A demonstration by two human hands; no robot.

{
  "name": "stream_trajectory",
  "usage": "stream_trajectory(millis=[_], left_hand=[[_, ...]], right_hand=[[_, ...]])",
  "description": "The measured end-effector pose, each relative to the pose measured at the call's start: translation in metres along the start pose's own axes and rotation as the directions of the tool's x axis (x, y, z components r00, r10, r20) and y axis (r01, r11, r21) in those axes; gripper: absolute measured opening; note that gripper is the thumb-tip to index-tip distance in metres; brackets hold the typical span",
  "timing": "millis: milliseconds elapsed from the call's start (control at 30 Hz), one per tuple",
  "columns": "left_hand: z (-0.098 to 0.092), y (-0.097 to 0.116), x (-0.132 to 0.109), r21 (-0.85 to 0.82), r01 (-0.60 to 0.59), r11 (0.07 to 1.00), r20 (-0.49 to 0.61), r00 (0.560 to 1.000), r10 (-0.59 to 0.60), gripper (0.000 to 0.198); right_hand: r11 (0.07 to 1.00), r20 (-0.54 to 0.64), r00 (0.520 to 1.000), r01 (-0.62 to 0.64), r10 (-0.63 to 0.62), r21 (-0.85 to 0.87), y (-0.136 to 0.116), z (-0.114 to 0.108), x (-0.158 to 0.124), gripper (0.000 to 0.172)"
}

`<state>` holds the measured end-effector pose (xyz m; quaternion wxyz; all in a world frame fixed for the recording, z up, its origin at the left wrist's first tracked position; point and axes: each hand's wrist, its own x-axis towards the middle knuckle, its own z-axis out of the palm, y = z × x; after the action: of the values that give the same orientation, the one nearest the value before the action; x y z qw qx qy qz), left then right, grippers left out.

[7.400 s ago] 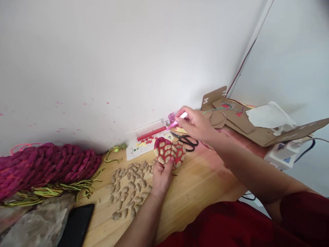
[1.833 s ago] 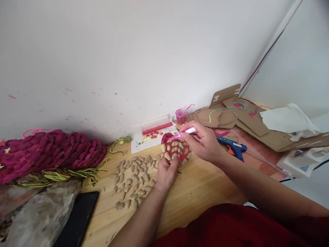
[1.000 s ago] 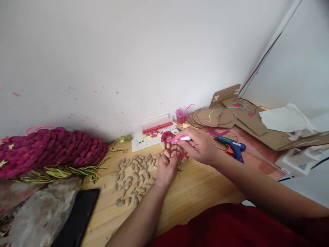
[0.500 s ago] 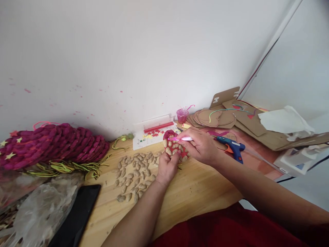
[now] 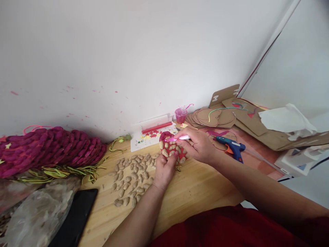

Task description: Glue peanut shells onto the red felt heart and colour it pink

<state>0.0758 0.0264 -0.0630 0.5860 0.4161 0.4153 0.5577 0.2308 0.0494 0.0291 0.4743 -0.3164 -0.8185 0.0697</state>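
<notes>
My left hand (image 5: 166, 168) is closed on the lower edge of a red piece covered with peanuts (image 5: 172, 148), holding it up off the table. My right hand (image 5: 199, 144) pinches a paintbrush (image 5: 182, 137) with a white handle and a pink tip. The brush tip touches or hovers just over the top left of the piece, where peanuts look magenta; the lower ones are still tan. Loose peanuts (image 5: 133, 178) lie on the wooden table left of my left hand. A cup of pink paint (image 5: 181, 116) stands behind my hands.
Magenta peanut-covered pieces (image 5: 59, 147) with yellow-green yarn are stacked at left, beside a plastic bag (image 5: 38, 212) and a black flat object (image 5: 77, 216). A blue glue gun (image 5: 232, 147) and cardboard cutouts (image 5: 209, 117) lie right. Paper stars (image 5: 154, 133) rest on white paper behind.
The camera view has shifted slightly. The brush and the peanut-covered piece sit a little further left in view, and more of the piece's top shows. Both hands keep their holds.
</notes>
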Motion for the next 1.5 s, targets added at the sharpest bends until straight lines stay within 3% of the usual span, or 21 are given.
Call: stream_trajectory(millis=[133,500,700,800,1000,1500], left_hand=[[0.0,0.001,0.001,-0.041,-0.025,0.999,0.098,0.995,0.029,0.026],[0.005,0.011,-0.003,-0.109,0.042,0.993,0.046,0.998,-0.037,0.027],[0.006,0.016,-0.003,-0.137,0.078,0.988,-0.021,0.996,-0.082,0.031],[0.004,0.015,-0.003,-0.118,0.07,0.99,-0.018,0.997,-0.073,0.032],[0.005,0.015,-0.003,-0.109,0.065,0.992,0.006,0.998,-0.065,0.028],[0.007,0.018,-0.004,-0.135,0.092,0.987,-0.026,0.995,-0.096,0.035]], right_hand=[[1.0,0.004,1.0,-0.012,0.012,-0.012,0.007,-0.003,-0.003,0.008],[0.999,0.009,0.999,-0.034,0.034,0.027,0.004,-0.005,0.003,0.008],[0.996,0.008,0.996,-0.09,0.09,0.004,0.018,-0.009,-0.005,0.009],[0.99,0.003,0.992,-0.13,0.13,0.06,0.017,-0.01,-0.006,0.01],[0.997,0.034,0.997,-0.067,0.066,0.028,0.009,-0.005,0.004,0.008],[0.981,0.025,0.984,-0.177,0.175,0.085,0.021,-0.01,0.004,0.007]])
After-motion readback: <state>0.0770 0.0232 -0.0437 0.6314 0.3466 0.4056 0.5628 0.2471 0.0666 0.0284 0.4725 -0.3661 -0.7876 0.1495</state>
